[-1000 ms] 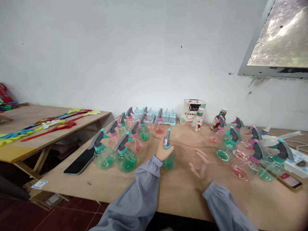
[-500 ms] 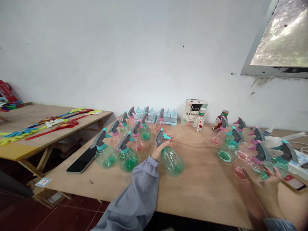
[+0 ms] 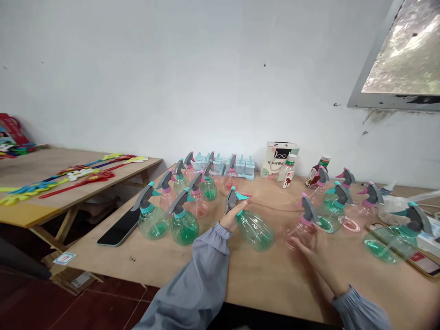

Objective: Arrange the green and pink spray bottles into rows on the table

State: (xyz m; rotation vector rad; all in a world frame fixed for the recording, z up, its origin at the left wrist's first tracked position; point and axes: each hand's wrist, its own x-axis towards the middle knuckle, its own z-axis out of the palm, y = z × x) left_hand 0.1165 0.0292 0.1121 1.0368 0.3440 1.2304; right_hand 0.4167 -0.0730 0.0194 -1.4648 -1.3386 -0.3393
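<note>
My left hand (image 3: 234, 216) is wrapped round the neck of a green spray bottle (image 3: 257, 231), which leans with its base to the right. My right hand (image 3: 311, 243) grips a pink spray bottle (image 3: 298, 234) by its body, a little right of the green one. Left of my left arm stand several spray bottles, among them a front green spray bottle (image 3: 184, 228) and a pink spray bottle (image 3: 198, 205). To the right of my right hand are more, including a green spray bottle (image 3: 390, 243) and a pink spray bottle (image 3: 360, 213).
A dark phone (image 3: 119, 228) lies at the table's left edge, another phone (image 3: 426, 261) at the right. Light-blue moulds (image 3: 244, 168), a paper bag (image 3: 273, 160) and two labelled bottles stand along the wall. Colourful hand-shaped toys (image 3: 84, 176) lie on the other table.
My right hand has moved left, bringing a pink spray bottle away from the right-hand group. The green spray bottle in my left hand tilts further, its base shifted right.
</note>
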